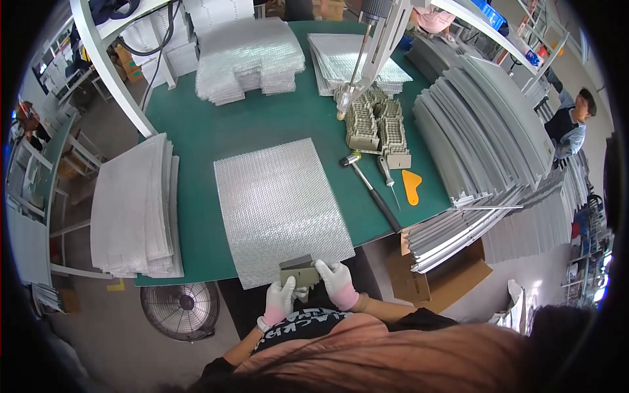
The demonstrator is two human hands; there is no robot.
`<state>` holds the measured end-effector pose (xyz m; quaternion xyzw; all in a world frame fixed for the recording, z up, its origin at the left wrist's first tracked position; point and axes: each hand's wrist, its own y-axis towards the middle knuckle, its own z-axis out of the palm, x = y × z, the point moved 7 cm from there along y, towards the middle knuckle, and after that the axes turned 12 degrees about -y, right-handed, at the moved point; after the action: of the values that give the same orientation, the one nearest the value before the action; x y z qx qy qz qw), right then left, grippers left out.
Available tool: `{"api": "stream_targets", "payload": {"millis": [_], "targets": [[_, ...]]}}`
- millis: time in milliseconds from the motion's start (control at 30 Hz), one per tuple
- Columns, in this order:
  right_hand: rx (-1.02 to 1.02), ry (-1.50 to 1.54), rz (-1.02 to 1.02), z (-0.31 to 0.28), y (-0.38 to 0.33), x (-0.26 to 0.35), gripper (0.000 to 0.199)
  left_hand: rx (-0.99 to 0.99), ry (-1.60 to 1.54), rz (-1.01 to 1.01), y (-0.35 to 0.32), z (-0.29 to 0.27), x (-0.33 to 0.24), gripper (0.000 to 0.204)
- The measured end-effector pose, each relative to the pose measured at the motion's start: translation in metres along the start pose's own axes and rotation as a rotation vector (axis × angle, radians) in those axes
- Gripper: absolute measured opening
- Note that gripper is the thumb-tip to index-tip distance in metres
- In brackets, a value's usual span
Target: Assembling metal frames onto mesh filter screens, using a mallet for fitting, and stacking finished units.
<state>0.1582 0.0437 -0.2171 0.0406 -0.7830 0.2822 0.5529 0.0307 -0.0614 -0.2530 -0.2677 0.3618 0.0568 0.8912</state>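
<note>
I am seeing a green tabletop (262,124) in a workshop; both gloved hands, left hand (280,300) and right hand (337,283), are grasping a small grey block (299,270) over a bubble-wrap sheet (278,206), a hammer (370,187) lying nearby.

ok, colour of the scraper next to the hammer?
Orange scraper, right of the hammer; head view.

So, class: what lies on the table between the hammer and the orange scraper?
A small screwdriver lies between the hammer and the orange scraper, in the head view.

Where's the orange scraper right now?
In the head view, the orange scraper lies on the green table to the person's right, beside the small screwdriver and hammer.
</note>
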Motion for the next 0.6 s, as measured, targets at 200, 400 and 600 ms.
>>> {"api": "stream_targets", "payload": {"millis": [200, 400, 600], "targets": [[0.03, 0.466, 0.028, 0.011, -0.001, -0.014, 0.026, -0.086, -0.177, -0.102, -0.003, 0.002, 0.007, 0.035], [0.376, 0.175, -0.127, 0.025, 0.003, -0.022, 0.035, 0.448, 0.448, -0.278, -0.03, 0.025, -0.029, 0.05], [0.293, -0.508, -0.525, 0.04, 0.007, -0.026, 0.034, 0.604, 1.128, 0.046, 0.005, 0.097, -0.141, 0.051]]}}
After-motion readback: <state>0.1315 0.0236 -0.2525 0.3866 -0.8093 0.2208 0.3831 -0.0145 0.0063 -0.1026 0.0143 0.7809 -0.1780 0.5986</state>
